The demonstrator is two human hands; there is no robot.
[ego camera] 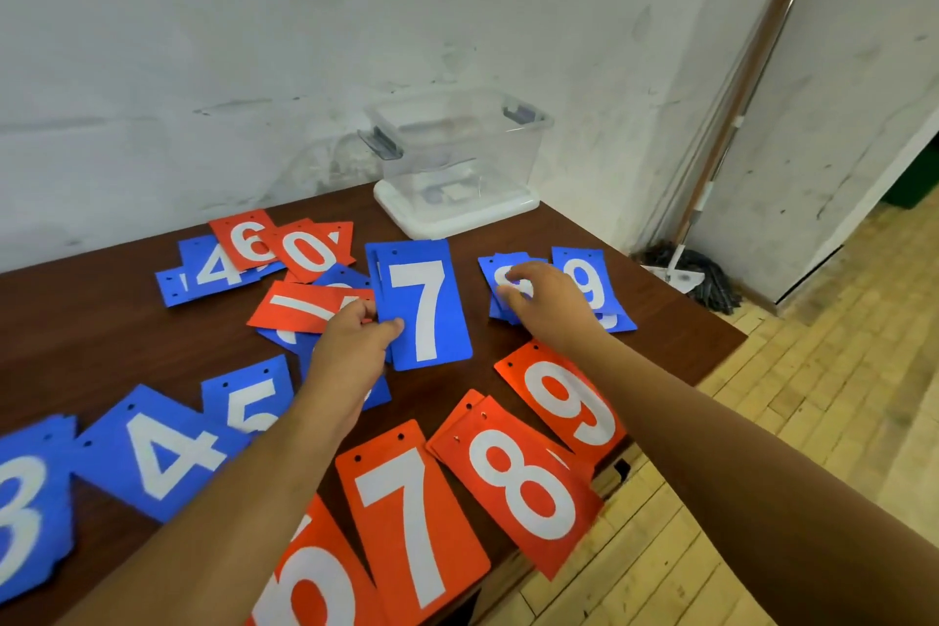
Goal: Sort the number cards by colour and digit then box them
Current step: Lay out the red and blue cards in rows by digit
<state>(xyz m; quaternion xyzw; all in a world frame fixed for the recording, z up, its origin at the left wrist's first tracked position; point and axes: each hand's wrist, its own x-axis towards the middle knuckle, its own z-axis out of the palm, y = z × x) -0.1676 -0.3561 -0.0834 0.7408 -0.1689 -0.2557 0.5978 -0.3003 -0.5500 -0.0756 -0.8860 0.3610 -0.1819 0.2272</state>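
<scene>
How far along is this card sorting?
Done: the near red row and blue row look sorted. In hand: left hand grips blue 7; right hand touches blue 8s. Left: the mixed heap, then boxing; box shows no cards.

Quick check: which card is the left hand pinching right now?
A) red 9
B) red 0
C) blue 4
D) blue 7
D: the left hand pinches the blue 7 card at its lower left edge, with the thumb on the card's face.

Both arms reach forward; left hand (355,346) pinches blue 7 card (427,305), right hand (538,302) curls downward.
</scene>
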